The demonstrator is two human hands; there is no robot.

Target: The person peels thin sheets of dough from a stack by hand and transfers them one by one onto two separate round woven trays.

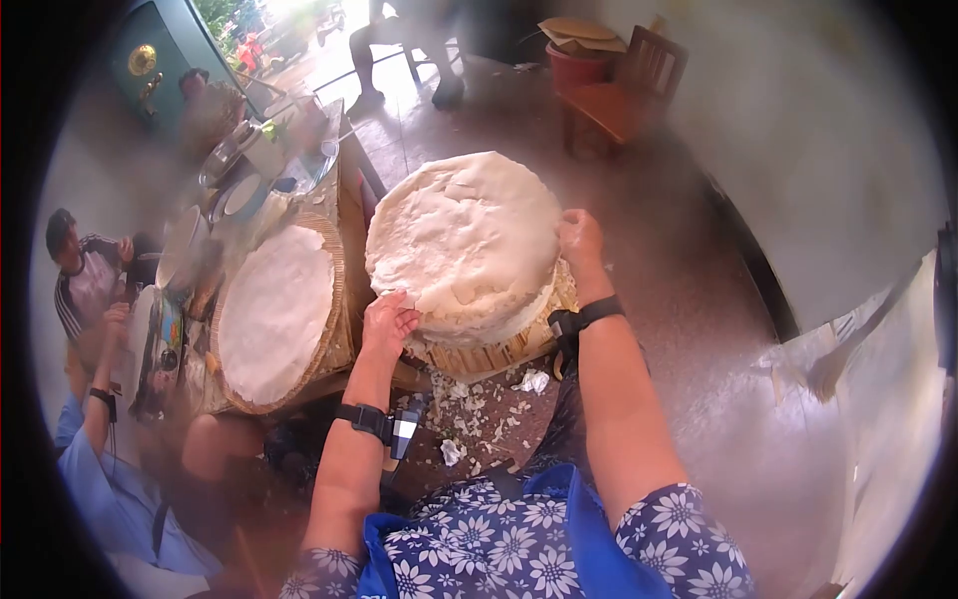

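In front of me is a thick, round stack of pale, dough-like sheets (469, 235), its top wrinkled and uneven. It rests on a round wooden or woven base (479, 357). At the near left edge, my left hand (390, 321) has its fingers curled and closed on the rim of the top sheet. On the right side my right hand (581, 242) is closed at the rim, its fingertips partly hidden. Left of the stack, a smooth white round sheet (277, 314) lies on a woven round tray (337, 290).
A cluttered table (349, 215) with bowls runs along the left. Pale scraps and crumpled white bits (536, 381) lie below the stack. Other people sit at left and by the doorway. A wooden chair (609, 105) and red bucket (577, 66) stand at the back.
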